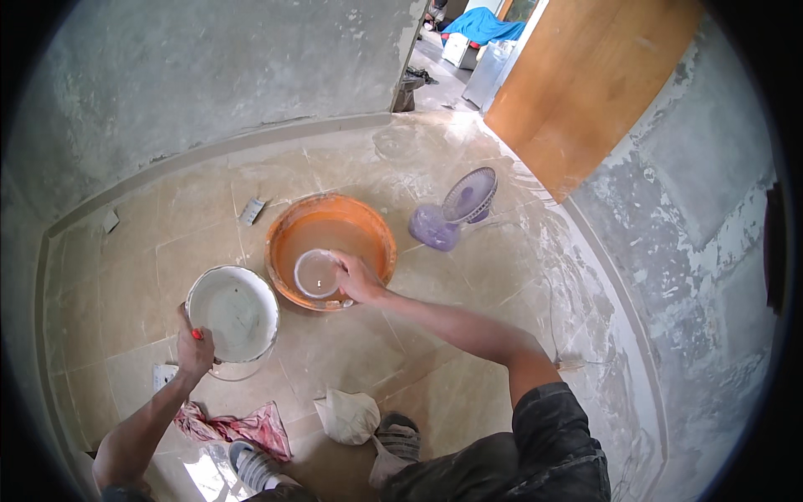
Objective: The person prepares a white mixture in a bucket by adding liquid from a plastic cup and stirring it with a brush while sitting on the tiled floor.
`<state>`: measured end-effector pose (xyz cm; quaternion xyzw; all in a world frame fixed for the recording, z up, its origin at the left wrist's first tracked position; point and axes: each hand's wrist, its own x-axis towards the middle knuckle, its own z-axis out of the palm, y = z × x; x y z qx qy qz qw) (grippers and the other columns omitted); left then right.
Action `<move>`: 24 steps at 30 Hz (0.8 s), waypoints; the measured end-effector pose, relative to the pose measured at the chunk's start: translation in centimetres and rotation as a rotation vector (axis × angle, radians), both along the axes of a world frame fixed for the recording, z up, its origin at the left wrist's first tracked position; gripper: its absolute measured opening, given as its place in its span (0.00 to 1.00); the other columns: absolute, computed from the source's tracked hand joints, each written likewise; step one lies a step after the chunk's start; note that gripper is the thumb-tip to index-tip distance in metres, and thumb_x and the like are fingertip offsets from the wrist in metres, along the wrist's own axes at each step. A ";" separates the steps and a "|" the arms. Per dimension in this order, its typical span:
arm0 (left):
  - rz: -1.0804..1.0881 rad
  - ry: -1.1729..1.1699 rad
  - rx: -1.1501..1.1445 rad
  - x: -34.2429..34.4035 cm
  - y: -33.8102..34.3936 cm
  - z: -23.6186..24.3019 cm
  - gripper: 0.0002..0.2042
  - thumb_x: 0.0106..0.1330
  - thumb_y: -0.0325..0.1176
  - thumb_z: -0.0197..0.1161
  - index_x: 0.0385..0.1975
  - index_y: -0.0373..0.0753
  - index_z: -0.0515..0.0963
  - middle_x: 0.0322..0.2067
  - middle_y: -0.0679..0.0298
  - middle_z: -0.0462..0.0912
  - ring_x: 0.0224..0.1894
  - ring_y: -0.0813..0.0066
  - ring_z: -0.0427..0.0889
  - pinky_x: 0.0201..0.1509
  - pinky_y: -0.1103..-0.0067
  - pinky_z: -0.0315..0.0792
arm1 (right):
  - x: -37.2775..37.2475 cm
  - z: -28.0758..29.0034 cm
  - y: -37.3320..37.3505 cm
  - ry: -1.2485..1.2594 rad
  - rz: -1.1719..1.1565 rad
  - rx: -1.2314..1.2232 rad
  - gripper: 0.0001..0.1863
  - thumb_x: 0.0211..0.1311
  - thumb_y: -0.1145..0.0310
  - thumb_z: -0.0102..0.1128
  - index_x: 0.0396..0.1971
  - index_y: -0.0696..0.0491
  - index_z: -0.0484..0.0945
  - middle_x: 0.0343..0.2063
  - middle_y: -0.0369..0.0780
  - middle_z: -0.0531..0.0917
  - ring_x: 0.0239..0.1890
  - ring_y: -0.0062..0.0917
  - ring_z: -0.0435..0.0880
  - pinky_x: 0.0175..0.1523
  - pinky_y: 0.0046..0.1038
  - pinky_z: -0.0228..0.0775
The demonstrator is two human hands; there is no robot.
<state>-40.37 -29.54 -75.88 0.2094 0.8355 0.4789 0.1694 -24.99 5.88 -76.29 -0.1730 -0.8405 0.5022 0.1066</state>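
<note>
My right hand [360, 279] is closed on the edge of a round, clear plastic tub [317, 273]. The tub is over the murky water inside a wide orange basin [385, 238]; whether it dips into the water I cannot make out. To the left of the basin is a white bucket [237, 316] with a smeared inside wall. My left hand [196, 345] grips the bucket at its lower left rim. A small red piece [197, 334] shows at those fingers, too small to name.
A purple fan [470, 197] and its clear purple base [434, 227] lie right of the basin. Near my feet are a red-and-white cloth [251, 427] and a white sack [347, 416]. A wooden door [585, 75] stands at the far right beside a doorway.
</note>
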 end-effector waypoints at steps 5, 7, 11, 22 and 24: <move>0.179 -0.195 -0.006 -0.2 -0.1 -1.1 0.26 0.65 0.20 0.46 0.62 0.42 0.48 0.35 0.46 0.76 0.14 0.64 0.80 0.08 0.75 0.74 | 0.5 1.0 -1.2 -0.048 -0.021 -0.031 0.12 0.68 0.72 0.48 0.48 0.57 0.74 0.20 0.37 0.77 0.18 0.18 0.77 0.22 0.27 0.68; 0.233 -0.274 0.003 0.5 0.1 -1.1 0.25 0.65 0.19 0.46 0.61 0.42 0.49 0.35 0.47 0.75 0.14 0.64 0.80 0.07 0.74 0.73 | 0.5 1.1 -1.2 -0.027 -0.031 -0.038 0.08 0.68 0.73 0.47 0.44 0.57 0.73 0.20 0.36 0.76 0.19 0.16 0.75 0.22 0.26 0.66; 0.200 -0.228 0.030 1.3 0.5 -1.0 0.25 0.65 0.19 0.45 0.62 0.43 0.50 0.37 0.46 0.75 0.13 0.64 0.78 0.08 0.75 0.72 | 0.5 0.8 -1.1 -0.017 -0.017 0.014 0.07 0.68 0.72 0.48 0.41 0.57 0.73 0.19 0.39 0.76 0.18 0.20 0.77 0.23 0.29 0.67; 0.221 0.051 -0.021 -1.5 1.1 0.4 0.28 0.65 0.19 0.46 0.65 0.44 0.50 0.43 0.43 0.78 0.13 0.61 0.79 0.12 0.71 0.74 | 1.0 -0.6 -1.6 0.131 -0.054 0.239 0.11 0.67 0.67 0.52 0.46 0.52 0.77 0.24 0.49 0.80 0.25 0.41 0.82 0.31 0.40 0.68; 0.238 0.017 -0.154 -1.5 1.7 1.3 0.29 0.64 0.19 0.47 0.65 0.44 0.50 0.44 0.42 0.78 0.14 0.59 0.80 0.12 0.70 0.74 | 1.0 0.5 -1.8 -0.004 -0.122 0.252 0.14 0.68 0.67 0.52 0.50 0.51 0.77 0.22 0.48 0.79 0.23 0.39 0.81 0.30 0.39 0.68</move>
